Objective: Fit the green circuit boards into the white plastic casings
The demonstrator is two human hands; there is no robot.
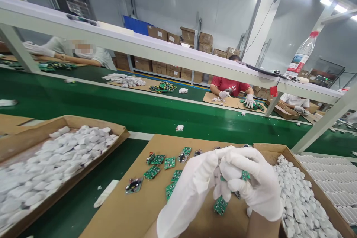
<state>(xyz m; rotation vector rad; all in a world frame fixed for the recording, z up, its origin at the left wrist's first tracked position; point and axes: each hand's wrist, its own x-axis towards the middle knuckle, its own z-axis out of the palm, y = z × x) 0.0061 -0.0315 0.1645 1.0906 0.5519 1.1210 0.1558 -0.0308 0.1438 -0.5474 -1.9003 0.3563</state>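
My left hand (195, 182), in a white glove, meets my right hand (259, 178), gloved the same way, above the cardboard sheet (119, 208). Between them is a white wrapped piece (231, 170), held by the fingers of both hands. A bit of green circuit board (245, 175) shows beside the right fingers. Several loose green boards lie on the cardboard, among them one (170, 163) left of my hands and one (220, 205) just below them. The fingers cover part of what they hold.
Cardboard trays of white pieces stand at left (69, 148) and right (299, 197). A green conveyor (139, 115) crosses beyond, carrying a small white piece (180, 128). A shelf rail (167, 50) with a bottle (301, 57) spans above. Several people sit across.
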